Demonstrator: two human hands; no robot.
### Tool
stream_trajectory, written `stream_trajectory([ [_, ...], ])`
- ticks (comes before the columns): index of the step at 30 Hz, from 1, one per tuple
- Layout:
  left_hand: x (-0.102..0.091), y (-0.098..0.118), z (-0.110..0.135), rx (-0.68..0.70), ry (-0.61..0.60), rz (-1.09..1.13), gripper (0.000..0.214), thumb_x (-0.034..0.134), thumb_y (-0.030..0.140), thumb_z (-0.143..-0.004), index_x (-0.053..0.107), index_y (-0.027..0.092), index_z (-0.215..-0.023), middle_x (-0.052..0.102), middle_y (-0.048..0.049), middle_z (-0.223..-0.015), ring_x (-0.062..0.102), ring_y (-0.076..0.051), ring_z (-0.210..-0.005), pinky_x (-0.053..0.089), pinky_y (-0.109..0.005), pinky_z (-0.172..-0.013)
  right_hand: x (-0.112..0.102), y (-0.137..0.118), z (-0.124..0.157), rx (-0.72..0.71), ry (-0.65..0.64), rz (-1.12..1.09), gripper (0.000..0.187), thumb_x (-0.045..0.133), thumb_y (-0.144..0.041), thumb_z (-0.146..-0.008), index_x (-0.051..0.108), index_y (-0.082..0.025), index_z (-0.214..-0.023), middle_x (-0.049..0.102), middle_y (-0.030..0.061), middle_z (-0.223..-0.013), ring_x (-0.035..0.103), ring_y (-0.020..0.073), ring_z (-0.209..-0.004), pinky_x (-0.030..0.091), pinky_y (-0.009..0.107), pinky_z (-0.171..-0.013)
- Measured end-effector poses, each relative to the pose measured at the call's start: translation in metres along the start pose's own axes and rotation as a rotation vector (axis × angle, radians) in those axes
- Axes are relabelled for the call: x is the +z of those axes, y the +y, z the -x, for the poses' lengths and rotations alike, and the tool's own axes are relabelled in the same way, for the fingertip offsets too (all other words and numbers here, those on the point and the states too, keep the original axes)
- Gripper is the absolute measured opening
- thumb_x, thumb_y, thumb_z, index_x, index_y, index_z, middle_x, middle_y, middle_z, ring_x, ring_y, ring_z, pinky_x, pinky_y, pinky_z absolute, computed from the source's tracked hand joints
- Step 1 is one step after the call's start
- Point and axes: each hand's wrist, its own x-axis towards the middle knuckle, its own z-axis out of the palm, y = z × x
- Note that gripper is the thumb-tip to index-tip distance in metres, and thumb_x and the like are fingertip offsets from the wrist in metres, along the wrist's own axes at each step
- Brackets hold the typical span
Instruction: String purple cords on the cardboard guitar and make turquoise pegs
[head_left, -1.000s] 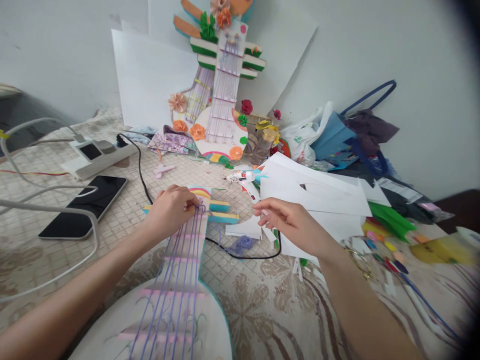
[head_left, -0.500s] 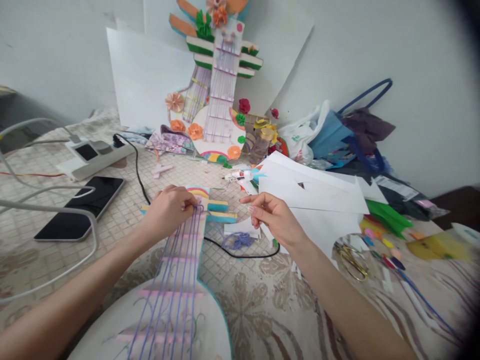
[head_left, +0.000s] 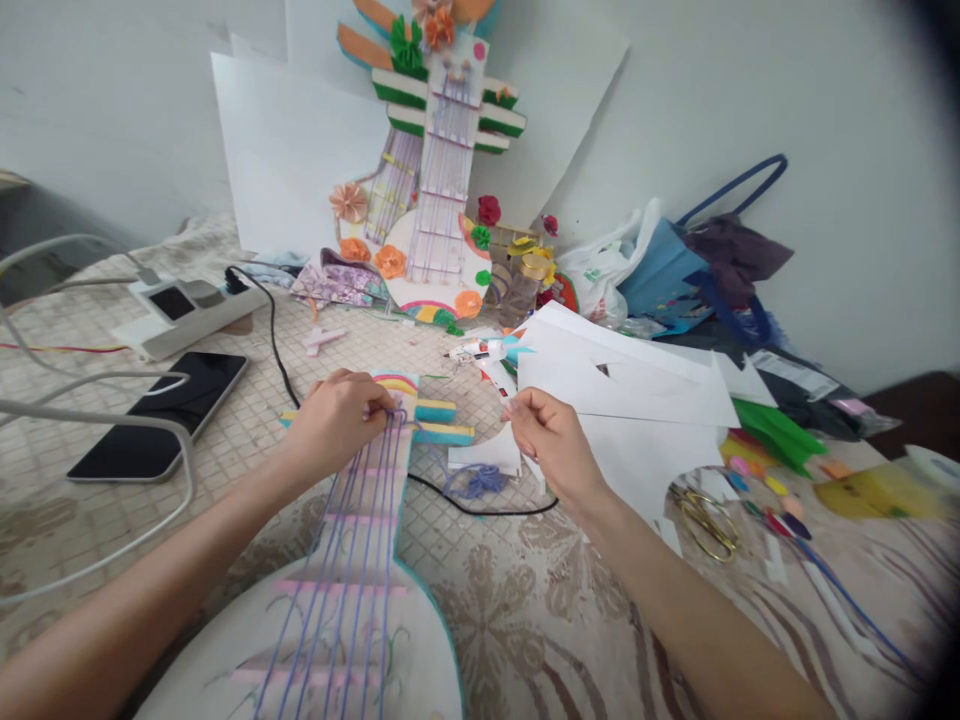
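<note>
A handmade paper guitar [head_left: 352,610] with purple yarn strings lies in front of me, neck pointing away. My left hand [head_left: 339,420] is closed on the top of the neck, pressing the purple strings [head_left: 367,530] down near the rainbow headstock [head_left: 397,384]. My right hand [head_left: 546,436] hovers to the right with its fingers pinched together, seemingly on a thin strand of purple yarn that I cannot make out clearly. A loose tangle of purple yarn [head_left: 480,483] lies on the tablecloth between both hands.
A finished decorated guitar [head_left: 442,200] leans on the wall. A glue gun [head_left: 480,350] and its black cord [head_left: 281,350], white paper sheets [head_left: 630,380], scissors [head_left: 701,520], a phone [head_left: 161,415], a power strip [head_left: 187,310] and a blue bag [head_left: 675,270] crowd the table.
My right hand moved left toward the guitar neck and its fingers closed from loosely spread into a pinch. My left hand stayed on the strings.
</note>
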Motion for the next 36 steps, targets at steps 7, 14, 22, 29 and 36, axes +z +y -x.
stream_trajectory([
  [7,-0.0008,0.0009,0.0012,-0.004,-0.005,0.021,0.023,0.048,0.020,-0.075,0.070,0.019,-0.081,0.070,-0.0056,-0.087,0.059,-0.025,-0.092,0.045,-0.039,-0.085,-0.0020,0.0029,-0.0024,0.122,-0.058,-0.083,0.052,0.045,-0.063,-0.086,0.061,-0.016,-0.072,0.047,-0.0035,-0.047,0.040,0.0074,-0.042,0.028,0.021,-0.040],
  [14,-0.0001,0.0011,0.0013,-0.006,0.003,0.015,0.022,0.048,0.020,-0.075,0.069,0.019,-0.080,0.071,-0.0052,-0.086,0.060,-0.025,-0.092,0.046,-0.039,-0.085,-0.0037,-0.0028,-0.0044,0.112,-0.119,-0.129,0.034,0.062,-0.051,-0.081,0.062,-0.017,-0.081,0.052,-0.0031,-0.062,0.048,0.0083,-0.054,0.038,0.022,-0.052],
  [22,-0.0007,0.0012,0.0011,-0.007,-0.003,0.002,0.021,0.048,0.020,-0.074,0.069,0.020,-0.079,0.071,-0.0040,-0.086,0.060,-0.025,-0.092,0.046,-0.037,-0.084,-0.0071,0.0015,-0.0048,-0.064,-0.077,0.047,0.019,0.070,-0.033,-0.076,0.057,-0.020,-0.078,0.054,-0.0024,-0.070,0.050,0.0109,-0.065,0.042,0.024,-0.062],
  [29,-0.0011,0.0014,0.0019,-0.005,-0.003,0.022,0.021,0.048,0.021,-0.075,0.069,0.020,-0.079,0.071,-0.0054,-0.088,0.060,-0.026,-0.094,0.045,-0.038,-0.085,-0.0039,-0.0016,-0.0019,-0.103,-0.072,0.123,0.029,0.054,-0.042,-0.088,0.052,-0.020,-0.071,0.048,-0.0027,-0.064,0.044,0.0111,-0.062,0.037,0.024,-0.061],
  [36,-0.0005,-0.0002,0.0018,0.012,0.001,0.005,0.021,0.048,0.021,-0.076,0.069,0.020,-0.080,0.071,-0.0051,-0.088,0.061,-0.025,-0.093,0.046,-0.037,-0.086,-0.0002,-0.0055,-0.0045,0.007,-0.102,-0.223,0.038,0.051,-0.051,-0.087,0.048,-0.020,-0.066,0.052,0.0017,-0.074,0.051,0.0145,-0.073,0.043,0.029,-0.067],
])
